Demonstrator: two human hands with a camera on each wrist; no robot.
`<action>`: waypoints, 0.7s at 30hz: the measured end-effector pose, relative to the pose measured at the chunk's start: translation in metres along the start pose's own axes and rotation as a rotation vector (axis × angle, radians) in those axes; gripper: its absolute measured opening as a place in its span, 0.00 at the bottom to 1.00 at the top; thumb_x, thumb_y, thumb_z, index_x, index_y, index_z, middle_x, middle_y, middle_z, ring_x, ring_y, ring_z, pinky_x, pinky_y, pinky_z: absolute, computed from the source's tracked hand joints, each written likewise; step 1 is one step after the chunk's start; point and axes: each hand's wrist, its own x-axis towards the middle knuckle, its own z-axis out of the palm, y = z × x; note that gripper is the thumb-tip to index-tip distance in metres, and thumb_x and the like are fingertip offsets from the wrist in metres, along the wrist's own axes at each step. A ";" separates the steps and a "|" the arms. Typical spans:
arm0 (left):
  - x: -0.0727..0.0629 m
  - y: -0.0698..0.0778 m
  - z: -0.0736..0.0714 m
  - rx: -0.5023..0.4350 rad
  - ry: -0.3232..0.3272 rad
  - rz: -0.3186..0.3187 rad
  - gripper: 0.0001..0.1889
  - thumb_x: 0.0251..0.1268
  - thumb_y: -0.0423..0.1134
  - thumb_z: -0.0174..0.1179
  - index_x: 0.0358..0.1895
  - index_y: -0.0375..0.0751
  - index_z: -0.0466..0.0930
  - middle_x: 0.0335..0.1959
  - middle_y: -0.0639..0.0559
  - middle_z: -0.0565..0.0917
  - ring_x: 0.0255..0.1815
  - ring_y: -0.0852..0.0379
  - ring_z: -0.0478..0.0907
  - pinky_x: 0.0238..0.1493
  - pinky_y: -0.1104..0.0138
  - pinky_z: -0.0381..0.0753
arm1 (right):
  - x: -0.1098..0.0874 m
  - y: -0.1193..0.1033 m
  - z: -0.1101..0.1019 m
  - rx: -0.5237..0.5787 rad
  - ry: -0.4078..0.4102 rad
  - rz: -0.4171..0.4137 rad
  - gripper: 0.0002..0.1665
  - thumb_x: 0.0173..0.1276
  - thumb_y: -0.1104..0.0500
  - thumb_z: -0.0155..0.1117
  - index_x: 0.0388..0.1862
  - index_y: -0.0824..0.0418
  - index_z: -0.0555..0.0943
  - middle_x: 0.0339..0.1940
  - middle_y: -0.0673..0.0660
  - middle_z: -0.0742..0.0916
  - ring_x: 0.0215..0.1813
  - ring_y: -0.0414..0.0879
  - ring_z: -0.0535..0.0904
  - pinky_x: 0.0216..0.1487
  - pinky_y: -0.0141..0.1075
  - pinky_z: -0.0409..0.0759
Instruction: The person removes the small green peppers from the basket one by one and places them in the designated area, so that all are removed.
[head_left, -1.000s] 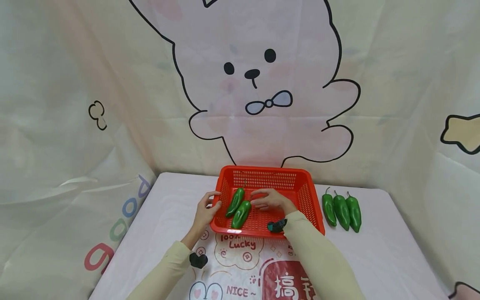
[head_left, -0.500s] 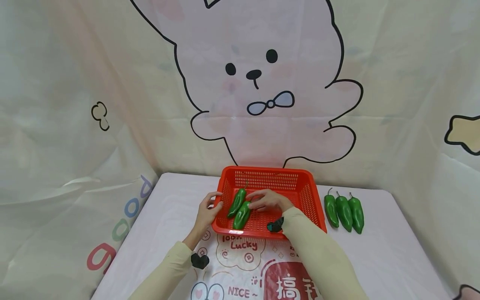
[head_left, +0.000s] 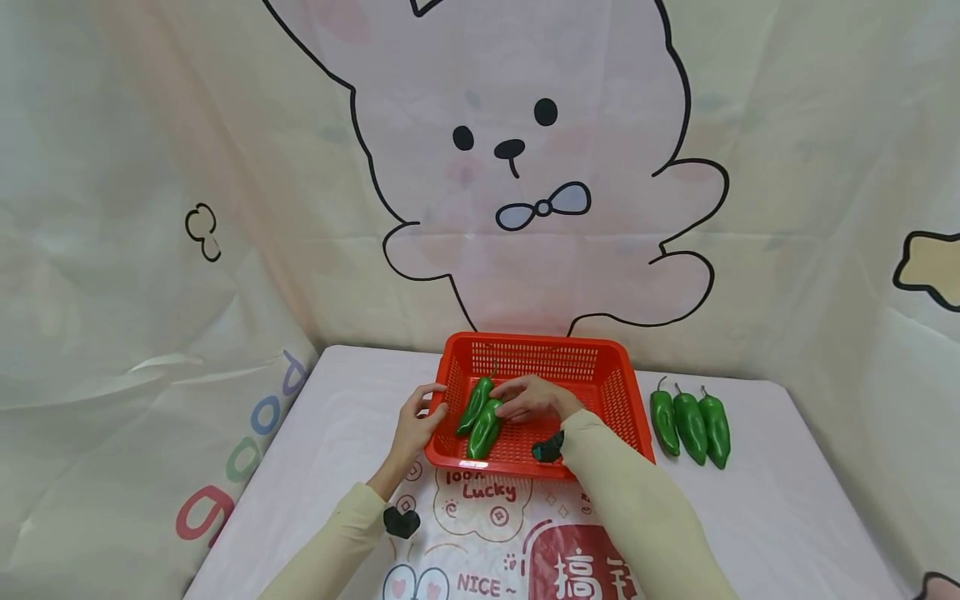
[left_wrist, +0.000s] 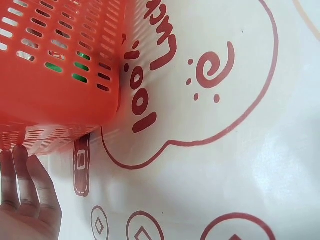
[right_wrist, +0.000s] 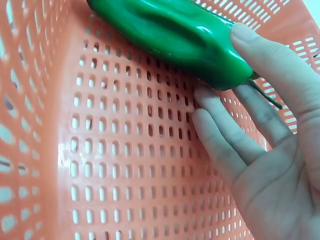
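Observation:
Inside the red plastic basket [head_left: 611, 392], two green chili peppers lie side by side on the left. My right hand [head_left: 536, 398] reaches in from the right and pinches the stem end of the nearer green chili pepper [head_left: 483, 432]. In the right wrist view, the thumb [right_wrist: 247, 37] lies on top of that pepper [right_wrist: 175, 37], with fingers below and beside its stem end. The farther pepper [head_left: 474, 406] touches or nearly touches it. My left hand [head_left: 415, 421] holds the basket's left rim; the left wrist view shows its fingertips [left_wrist: 20, 152] against the outer wall.
Three more green chili peppers [head_left: 690, 427] lie in a row on the white table, right of the basket. A printed cloth [head_left: 487, 533] covers the table in front. Behind stands a fabric backdrop [head_left: 525, 275] with a cartoon animal.
My right hand has moved slightly left and closed its thumb and fingers on the nearer pepper's stem end. The left hand keeps its hold on the rim. The head view has shifted slightly.

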 end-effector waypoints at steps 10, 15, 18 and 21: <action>-0.001 0.001 0.001 0.006 0.006 0.007 0.18 0.71 0.26 0.59 0.62 0.29 0.75 0.44 0.37 0.79 0.44 0.25 0.78 0.45 0.38 0.83 | 0.005 0.004 0.007 0.094 0.031 0.008 0.25 0.69 0.69 0.69 0.65 0.71 0.78 0.57 0.65 0.81 0.51 0.55 0.84 0.57 0.49 0.81; -0.001 0.002 0.000 -0.005 0.001 0.002 0.18 0.72 0.26 0.59 0.63 0.30 0.74 0.43 0.38 0.79 0.43 0.24 0.77 0.44 0.38 0.83 | 0.007 0.004 0.009 0.143 0.040 -0.007 0.24 0.68 0.71 0.68 0.63 0.71 0.78 0.58 0.66 0.80 0.53 0.56 0.83 0.54 0.46 0.83; -0.001 0.003 0.000 -0.014 -0.001 -0.005 0.18 0.72 0.26 0.59 0.63 0.29 0.74 0.42 0.38 0.79 0.44 0.22 0.77 0.45 0.37 0.82 | 0.008 0.003 0.011 0.170 0.036 -0.019 0.24 0.68 0.72 0.67 0.63 0.71 0.77 0.59 0.67 0.78 0.53 0.58 0.83 0.55 0.48 0.82; 0.000 0.002 0.000 -0.025 -0.001 -0.010 0.18 0.71 0.26 0.59 0.63 0.29 0.74 0.41 0.39 0.79 0.43 0.21 0.77 0.45 0.35 0.81 | 0.008 0.002 0.012 0.194 0.034 -0.020 0.25 0.69 0.71 0.67 0.64 0.71 0.77 0.60 0.69 0.78 0.53 0.60 0.83 0.57 0.54 0.80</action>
